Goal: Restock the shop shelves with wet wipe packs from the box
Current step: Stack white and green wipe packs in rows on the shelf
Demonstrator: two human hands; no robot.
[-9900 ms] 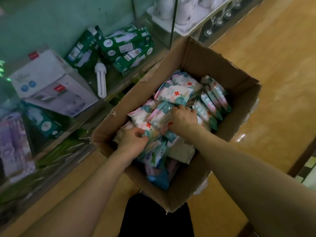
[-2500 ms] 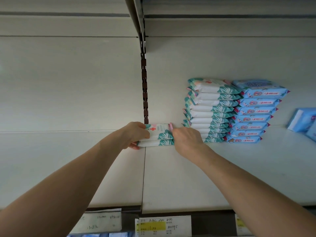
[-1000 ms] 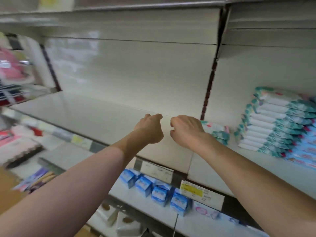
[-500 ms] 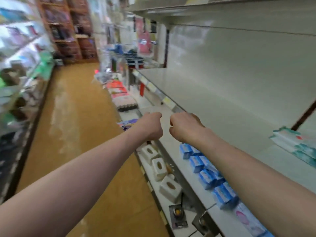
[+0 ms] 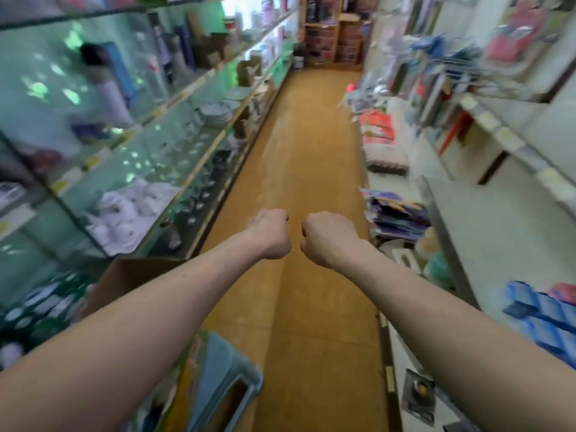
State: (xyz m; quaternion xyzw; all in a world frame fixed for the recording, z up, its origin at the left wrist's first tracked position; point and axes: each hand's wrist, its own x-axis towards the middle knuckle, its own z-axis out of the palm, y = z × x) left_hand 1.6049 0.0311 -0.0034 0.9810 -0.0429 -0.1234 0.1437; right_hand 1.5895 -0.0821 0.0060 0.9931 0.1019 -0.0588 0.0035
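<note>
Cardboard box is showing lower left, contents hidden behind the forearm; left hand and right hand are curling into empty fists mid-frame; shelves blurring.

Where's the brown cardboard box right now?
In the head view the brown cardboard box sits low on the left, partly hidden behind the left forearm, against the foot of the glass shelving and just beyond a light blue plastic stool.
</note>
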